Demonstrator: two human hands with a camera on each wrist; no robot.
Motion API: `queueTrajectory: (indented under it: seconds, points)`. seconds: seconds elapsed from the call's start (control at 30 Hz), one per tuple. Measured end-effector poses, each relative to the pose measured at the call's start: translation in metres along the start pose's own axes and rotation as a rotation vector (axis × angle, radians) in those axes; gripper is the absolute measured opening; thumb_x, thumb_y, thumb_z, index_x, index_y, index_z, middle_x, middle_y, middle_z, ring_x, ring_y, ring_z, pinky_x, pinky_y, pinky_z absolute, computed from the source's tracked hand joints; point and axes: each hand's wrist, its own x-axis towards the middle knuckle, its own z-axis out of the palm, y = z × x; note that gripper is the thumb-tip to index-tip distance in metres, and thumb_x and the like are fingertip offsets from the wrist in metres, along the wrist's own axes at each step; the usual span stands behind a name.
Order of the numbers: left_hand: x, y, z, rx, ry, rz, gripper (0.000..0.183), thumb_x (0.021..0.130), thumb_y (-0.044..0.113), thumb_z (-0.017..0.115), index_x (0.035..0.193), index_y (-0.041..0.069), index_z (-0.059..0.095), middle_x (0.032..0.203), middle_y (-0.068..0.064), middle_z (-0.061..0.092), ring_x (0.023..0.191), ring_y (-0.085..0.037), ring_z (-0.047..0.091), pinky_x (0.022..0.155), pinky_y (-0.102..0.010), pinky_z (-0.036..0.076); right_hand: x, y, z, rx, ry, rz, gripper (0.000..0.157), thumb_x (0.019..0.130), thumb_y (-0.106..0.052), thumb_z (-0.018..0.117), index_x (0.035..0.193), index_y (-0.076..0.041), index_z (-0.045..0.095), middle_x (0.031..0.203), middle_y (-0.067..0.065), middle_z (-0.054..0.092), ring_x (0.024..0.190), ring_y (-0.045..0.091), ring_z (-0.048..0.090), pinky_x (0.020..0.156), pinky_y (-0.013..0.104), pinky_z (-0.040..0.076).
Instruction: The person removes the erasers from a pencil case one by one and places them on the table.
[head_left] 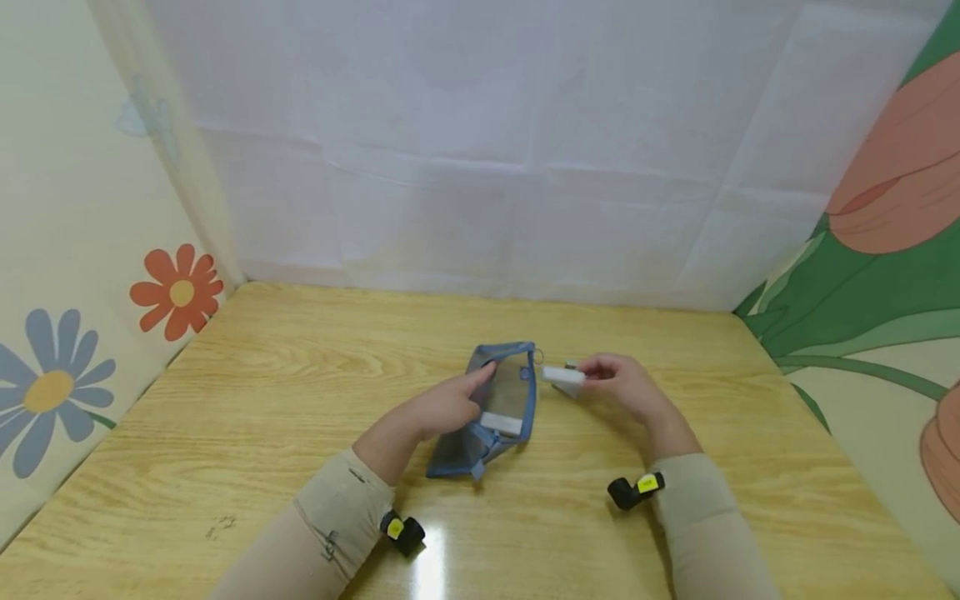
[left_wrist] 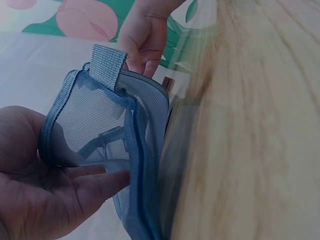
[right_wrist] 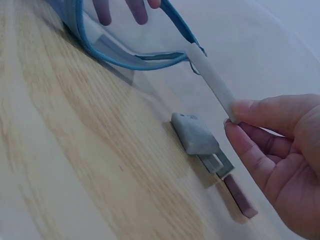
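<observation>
A blue mesh zipper pouch point(head_left: 532, 404) rests on the table with its mouth facing right. My left hand point(head_left: 438, 408) holds it at the mouth, fingers inside the opening, as the right wrist view also shows. Inside the pouch lies a white rectangular block point(head_left: 501, 423). Just right of the mouth, my right hand point(head_left: 626, 387) pinches a flat white piece point(right_wrist: 215, 82) between thumb and fingertips, seen edge-on in the right wrist view. Below that hand, a pale rounded block point(right_wrist: 195, 134) lies on the table beside a small grey metallic piece point(right_wrist: 215, 162) and a dark reddish stick point(right_wrist: 240, 195).
The wood-grain table point(head_left: 262, 400) meets a white sheet point(head_left: 450, 208) at the back. Walls painted with flowers stand on the left and right. A small metal ring point(head_left: 538, 356) hangs at the pouch's far corner.
</observation>
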Motion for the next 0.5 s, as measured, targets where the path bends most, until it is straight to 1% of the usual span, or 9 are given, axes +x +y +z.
queueTrajectory:
  seconds: [0.23, 0.4, 0.5]
  points:
    - [0.003, -0.002, 0.0, 0.003, -0.003, -0.004, 0.079, 0.078, -0.012, 0.042, 0.147, 0.014, 0.014, 0.152, -0.006, 0.014, 0.136, -0.022, 0.013, 0.1, -0.041, 0.027, -0.005, 0.009, -0.016, -0.019, 0.021, 0.018, 0.031, 0.079, -0.013, 0.068, 0.107, -0.001, 0.062, 0.097, 0.012, 0.062, 0.088, 0.02, 0.055, 0.079, 0.032, 0.045]
    - [0.005, -0.004, -0.001, 0.008, 0.0, -0.005, 0.079, 0.078, -0.012, 0.042, 0.147, 0.015, 0.015, 0.152, -0.005, 0.015, 0.135, -0.021, 0.014, 0.101, -0.041, 0.027, -0.008, 0.02, -0.029, -0.002, 0.028, 0.052, 0.029, 0.08, -0.018, 0.069, 0.106, -0.007, 0.064, 0.109, 0.008, 0.063, 0.095, 0.022, 0.055, 0.082, 0.033, 0.044]
    - [0.005, -0.004, -0.001, 0.01, 0.001, -0.004, 0.079, 0.078, -0.011, 0.042, 0.147, 0.014, 0.015, 0.152, -0.006, 0.015, 0.135, -0.02, 0.015, 0.101, -0.041, 0.027, -0.011, 0.028, -0.035, -0.005, 0.025, 0.08, 0.026, 0.08, -0.018, 0.069, 0.103, -0.006, 0.064, 0.11, 0.009, 0.062, 0.096, 0.023, 0.053, 0.081, 0.033, 0.043]
